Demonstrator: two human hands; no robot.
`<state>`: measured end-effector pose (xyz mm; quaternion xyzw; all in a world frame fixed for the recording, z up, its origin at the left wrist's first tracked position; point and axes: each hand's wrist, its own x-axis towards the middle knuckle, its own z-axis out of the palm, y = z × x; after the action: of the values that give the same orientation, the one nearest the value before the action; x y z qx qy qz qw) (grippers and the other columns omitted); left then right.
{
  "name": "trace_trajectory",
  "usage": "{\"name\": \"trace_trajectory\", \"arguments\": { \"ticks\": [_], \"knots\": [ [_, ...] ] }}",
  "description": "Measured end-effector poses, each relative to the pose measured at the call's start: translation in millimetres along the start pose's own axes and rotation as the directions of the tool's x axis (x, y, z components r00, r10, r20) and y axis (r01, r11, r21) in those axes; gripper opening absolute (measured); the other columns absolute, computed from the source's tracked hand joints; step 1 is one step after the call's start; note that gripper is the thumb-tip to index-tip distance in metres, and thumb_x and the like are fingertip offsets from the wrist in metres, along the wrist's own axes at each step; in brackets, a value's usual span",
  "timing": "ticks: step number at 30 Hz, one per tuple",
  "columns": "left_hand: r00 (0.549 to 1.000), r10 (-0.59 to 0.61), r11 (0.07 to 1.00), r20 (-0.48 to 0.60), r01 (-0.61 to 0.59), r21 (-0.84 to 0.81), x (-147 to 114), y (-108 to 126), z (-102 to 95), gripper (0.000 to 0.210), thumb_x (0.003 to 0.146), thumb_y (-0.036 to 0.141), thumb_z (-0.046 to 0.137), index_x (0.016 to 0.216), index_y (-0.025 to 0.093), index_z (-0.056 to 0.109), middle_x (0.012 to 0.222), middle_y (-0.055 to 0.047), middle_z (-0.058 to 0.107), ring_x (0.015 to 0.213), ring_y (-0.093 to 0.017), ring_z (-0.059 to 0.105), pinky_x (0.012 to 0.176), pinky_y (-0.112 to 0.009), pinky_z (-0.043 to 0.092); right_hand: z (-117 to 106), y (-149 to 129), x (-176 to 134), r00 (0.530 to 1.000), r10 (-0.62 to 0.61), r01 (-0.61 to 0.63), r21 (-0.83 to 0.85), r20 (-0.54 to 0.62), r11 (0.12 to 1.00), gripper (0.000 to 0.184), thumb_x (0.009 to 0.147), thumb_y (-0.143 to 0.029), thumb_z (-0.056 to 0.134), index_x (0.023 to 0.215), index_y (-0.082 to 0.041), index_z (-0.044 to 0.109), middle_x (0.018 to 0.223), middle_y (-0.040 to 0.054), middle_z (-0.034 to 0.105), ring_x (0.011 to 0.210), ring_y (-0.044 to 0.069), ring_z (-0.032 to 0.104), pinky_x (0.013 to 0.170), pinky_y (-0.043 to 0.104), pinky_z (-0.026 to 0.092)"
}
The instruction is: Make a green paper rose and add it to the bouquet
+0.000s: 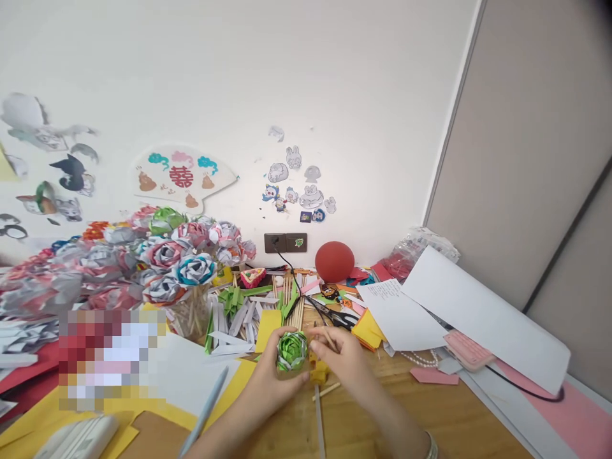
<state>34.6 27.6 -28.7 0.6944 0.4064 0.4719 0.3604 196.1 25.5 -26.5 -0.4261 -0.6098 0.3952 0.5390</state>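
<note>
A green and white folded-paper flower (292,350) is cradled in my left hand (269,371), with the fingers and thumb wrapped around it. My right hand (345,358) is closed in a pinch close to the flower's right edge. A thin wooden stick (329,338) shows at its fingers. Whether the right fingertips touch the petals I cannot tell. Just below lies a small yellow object (319,372) whose kind is unclear, beside a narrow pale strip (319,421) and another short wooden stick (326,391) on the table.
Many finished paper flowers (165,255) crowd the left. Behind my hands lie folded paper strips (241,319), wooden sticks (297,312) and black scissors (339,315). A red balloon (335,261) rests by the wall. White sheets (482,319) and a pink keypad-like device (467,349) lie right.
</note>
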Motion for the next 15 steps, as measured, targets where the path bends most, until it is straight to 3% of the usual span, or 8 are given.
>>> {"name": "trace_trajectory", "arguments": {
  "ticks": [4, 8, 12, 15],
  "knots": [
    [0.996, 0.000, 0.999, -0.093, 0.004, 0.035, 10, -14, -10.8, 0.040, 0.065, 0.026, 0.066, 0.102, 0.021, 0.053, 0.105, -0.008, 0.062, 0.106, -0.027, 0.054, 0.094, -0.040, 0.040, -28, -4, 11, 0.980, -0.034, 0.025, -0.052, -0.195, 0.998, 0.037, 0.079, -0.041, 0.053, 0.100, -0.013, 0.065, 0.071, 0.0025, 0.062, 0.068, 0.018, 0.058, 0.065, 0.029, 0.047],
    [0.959, 0.126, 0.981, -0.254, -0.082, 0.177, 19, -27, -22.2, 0.039, 0.055, 0.030, 0.075, 0.090, 0.022, 0.058, 0.102, -0.008, 0.061, 0.106, -0.031, 0.054, 0.094, -0.045, 0.039, -58, 3, 18, 0.948, -0.035, -0.013, -0.148, -0.316, 0.989, 0.041, 0.083, -0.044, 0.046, 0.105, -0.014, 0.061, 0.073, 0.0020, 0.060, 0.061, 0.016, 0.056, 0.053, 0.025, 0.044],
    [0.916, 0.246, 0.936, -0.318, -0.139, 0.324, 20, -27, -30.1, 0.036, 0.053, 0.036, 0.078, 0.081, 0.022, 0.060, 0.093, -0.008, 0.062, 0.100, -0.032, 0.055, 0.089, -0.047, 0.041, -77, 17, 23, 0.918, -0.087, -0.034, -0.295, -0.388, 0.955, 0.037, 0.083, -0.044, 0.043, 0.089, -0.014, 0.064, 0.078, 0.0071, 0.065, 0.077, 0.022, 0.060, 0.069, 0.031, 0.047],
    [0.912, 0.270, 0.919, -0.309, -0.148, 0.365, 20, -23, -32.6, 0.034, 0.056, 0.038, 0.076, 0.083, 0.022, 0.064, 0.095, -0.009, 0.061, 0.098, -0.032, 0.055, 0.088, -0.046, 0.041, -83, 28, 27, 0.905, -0.105, -0.049, -0.348, -0.411, 0.936, 0.033, 0.080, -0.039, 0.045, 0.092, -0.015, 0.064, 0.091, 0.0117, 0.067, 0.089, 0.026, 0.059, 0.081, 0.036, 0.045]
  ]
}}
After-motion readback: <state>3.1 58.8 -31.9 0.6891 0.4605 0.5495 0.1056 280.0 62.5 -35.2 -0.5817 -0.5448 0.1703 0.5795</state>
